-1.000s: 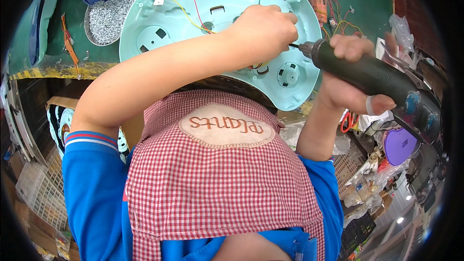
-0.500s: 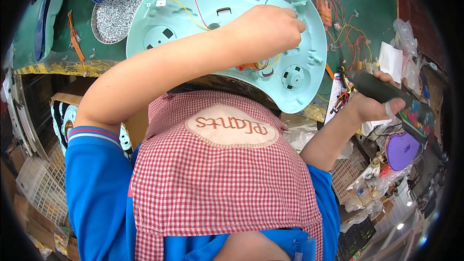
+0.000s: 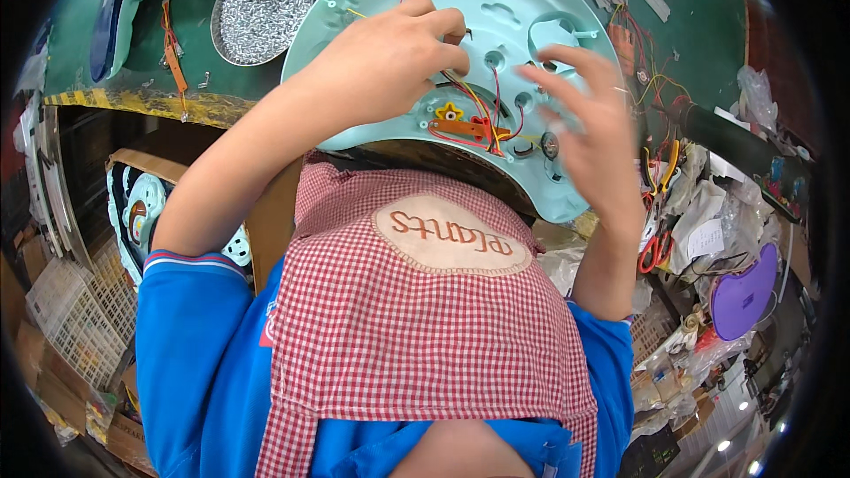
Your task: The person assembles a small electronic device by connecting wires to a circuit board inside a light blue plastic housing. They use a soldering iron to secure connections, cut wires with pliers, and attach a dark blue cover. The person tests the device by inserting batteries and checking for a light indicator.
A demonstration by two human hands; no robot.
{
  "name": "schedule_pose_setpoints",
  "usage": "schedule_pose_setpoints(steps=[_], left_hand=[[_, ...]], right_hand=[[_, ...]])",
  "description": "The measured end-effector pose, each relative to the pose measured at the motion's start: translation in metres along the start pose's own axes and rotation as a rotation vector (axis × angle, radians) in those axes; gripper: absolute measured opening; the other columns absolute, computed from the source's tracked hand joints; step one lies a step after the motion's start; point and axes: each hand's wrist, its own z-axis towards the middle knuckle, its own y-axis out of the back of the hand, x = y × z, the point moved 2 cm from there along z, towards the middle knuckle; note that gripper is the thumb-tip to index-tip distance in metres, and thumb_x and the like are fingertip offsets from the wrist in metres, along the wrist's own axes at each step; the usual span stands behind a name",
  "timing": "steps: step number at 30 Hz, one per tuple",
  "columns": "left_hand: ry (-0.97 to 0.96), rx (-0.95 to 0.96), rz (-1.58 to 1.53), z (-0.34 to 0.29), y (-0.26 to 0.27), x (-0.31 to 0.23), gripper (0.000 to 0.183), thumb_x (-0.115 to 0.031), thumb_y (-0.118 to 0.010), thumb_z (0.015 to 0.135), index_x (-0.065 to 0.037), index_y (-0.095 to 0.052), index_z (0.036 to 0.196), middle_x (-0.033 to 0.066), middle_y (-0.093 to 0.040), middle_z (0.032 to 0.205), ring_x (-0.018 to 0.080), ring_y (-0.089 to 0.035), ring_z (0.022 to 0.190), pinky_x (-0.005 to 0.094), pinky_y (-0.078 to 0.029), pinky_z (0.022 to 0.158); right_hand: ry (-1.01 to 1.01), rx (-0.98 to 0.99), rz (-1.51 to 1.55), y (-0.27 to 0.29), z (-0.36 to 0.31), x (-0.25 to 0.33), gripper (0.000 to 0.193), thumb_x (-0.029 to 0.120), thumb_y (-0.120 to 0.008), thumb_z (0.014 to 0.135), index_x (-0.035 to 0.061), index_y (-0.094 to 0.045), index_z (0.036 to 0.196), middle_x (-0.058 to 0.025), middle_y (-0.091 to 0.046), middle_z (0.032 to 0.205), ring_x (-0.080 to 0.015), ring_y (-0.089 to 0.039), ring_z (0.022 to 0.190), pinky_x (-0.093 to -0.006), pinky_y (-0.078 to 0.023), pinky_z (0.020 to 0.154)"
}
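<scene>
A light teal plastic shell [image 3: 354,130], curved and hollow side up, lies on the bench in front of me. My left hand [image 3: 381,62] is over its middle with the fingers closed on red and yellow wires [image 3: 481,111]; the fingertips partly hide the grip. These wires run down to a narrow orange circuit board [image 3: 460,127] by a yellow flower-shaped part [image 3: 449,112]. Above the shell's right side, my right hand [image 3: 589,128] is blurred, its fingers spread and holding nothing. Right of it, a dark green power screwdriver [image 3: 739,143] is out of my hands.
A round metal dish of small screws [image 3: 263,18] stands left of the shell, near another orange board with wires [image 3: 174,62]. Red-handled scissors [image 3: 655,252] and a purple plastic piece [image 3: 744,294] are at right. Wire bundles [image 3: 651,62] lie on the green bench [image 3: 699,26].
My right hand has let go of the screwdriver and come left over the shell. My left hand has moved left and taken hold of wires. The view has shifted slightly.
</scene>
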Motion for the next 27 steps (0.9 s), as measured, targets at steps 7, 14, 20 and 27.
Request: schedule_pose_setpoints(steps=[7,14,20,27], left_hand=[[0.139,-0.071,-0.431,0.008,-0.013,0.018,0.013,-0.011,-0.068,0.08,-0.003,-0.062,0.087,0.0052,-0.061,0.082,0.0226,-0.058,0.077,0.0345,-0.047,0.069],[0.404,0.101,-1.155,0.017,-0.013,0.013,0.018,-0.019,-0.063,0.089,-0.003,-0.059,0.098,0.004,-0.062,0.08,0.0172,-0.059,0.081,0.0323,-0.046,0.071],[0.073,-0.444,-0.385,0.011,0.002,-0.006,0.04,-0.015,-0.065,0.084,-0.006,-0.053,0.121,0.0118,-0.057,0.12,0.0291,-0.054,0.114,0.0398,-0.044,0.095],[0.263,-0.309,-0.263,-0.007,-0.011,0.005,0.059,-0.01,-0.068,0.076,-0.011,-0.046,0.13,0.0131,-0.05,0.133,0.0317,-0.048,0.123,0.042,-0.043,0.101]], right_hand=[[-0.295,-0.049,0.903,-0.069,0.003,-0.029,0.017,-0.001,-0.059,0.084,0.0019,-0.066,0.099,-0.0069,-0.065,0.085,-0.0138,-0.061,0.071,-0.0274,-0.05,0.063],[-0.389,-0.278,1.177,-0.063,0.003,-0.04,0.018,0.012,-0.054,0.095,-0.0029,-0.065,0.093,-0.0012,-0.059,0.067,-0.0014,-0.042,0.045,-0.0174,-0.029,0.038],[-0.262,-0.4,1.384,-0.06,-0.001,-0.052,0.027,0.026,-0.055,0.095,-0.0008,-0.061,0.096,0.0018,-0.045,0.056,-0.0071,-0.035,0.043,-0.0236,-0.024,0.042],[-0.019,-0.083,2.45,-0.026,0.005,-0.078,0.021,0.029,-0.063,0.087,0.0176,-0.054,0.072,0.0078,-0.042,0.06,-0.0087,-0.033,0.052,-0.0247,-0.03,0.052]])
